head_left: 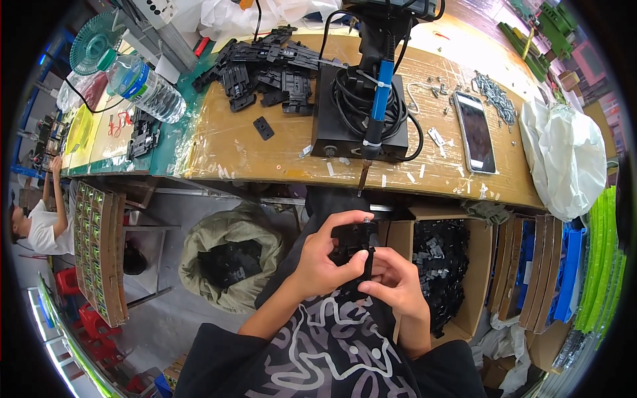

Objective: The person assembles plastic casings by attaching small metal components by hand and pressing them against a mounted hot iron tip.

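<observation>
My left hand (326, 260) is closed round a black plastic part (353, 240) above my lap, thumb in front and index finger along its top. A small metal piece shows at the part's upper end. My right hand (398, 284) has its fingers curled against the part's right side, its thumb apart from the part. Whether its fingertips also pinch something small is hidden. Just above the hands, an iron with a blue handle (381, 93) hangs tip down past the bench edge.
Black plastic parts (292, 86) are heaped on the bench (265, 159), with a phone (474, 132), small metal pieces (494, 96) and a water bottle (149, 89). Below stand an open sack (192, 265) and a cardboard box (478, 278) of black parts. Another person (46, 222) sits far left.
</observation>
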`<action>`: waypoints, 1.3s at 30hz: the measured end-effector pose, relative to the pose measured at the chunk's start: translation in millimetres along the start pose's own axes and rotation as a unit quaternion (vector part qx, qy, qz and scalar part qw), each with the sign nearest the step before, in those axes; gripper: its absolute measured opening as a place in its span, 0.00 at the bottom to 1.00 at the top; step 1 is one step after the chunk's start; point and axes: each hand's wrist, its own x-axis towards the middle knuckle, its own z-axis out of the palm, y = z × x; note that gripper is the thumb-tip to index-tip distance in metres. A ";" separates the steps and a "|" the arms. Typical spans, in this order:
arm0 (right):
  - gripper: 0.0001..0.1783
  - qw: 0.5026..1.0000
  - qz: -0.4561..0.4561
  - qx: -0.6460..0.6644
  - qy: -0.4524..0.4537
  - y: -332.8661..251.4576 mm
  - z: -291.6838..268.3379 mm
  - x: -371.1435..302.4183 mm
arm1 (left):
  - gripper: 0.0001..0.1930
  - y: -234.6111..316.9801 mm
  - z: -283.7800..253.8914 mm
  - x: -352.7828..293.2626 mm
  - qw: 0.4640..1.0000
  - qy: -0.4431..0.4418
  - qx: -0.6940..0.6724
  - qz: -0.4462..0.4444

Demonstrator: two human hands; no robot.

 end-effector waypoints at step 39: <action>0.13 0.751 -0.278 -0.280 0.530 -78.0 -211.4 14.8 | 0.27 -60.4 -225.5 212.0 0.785 0.345 0.500 0.124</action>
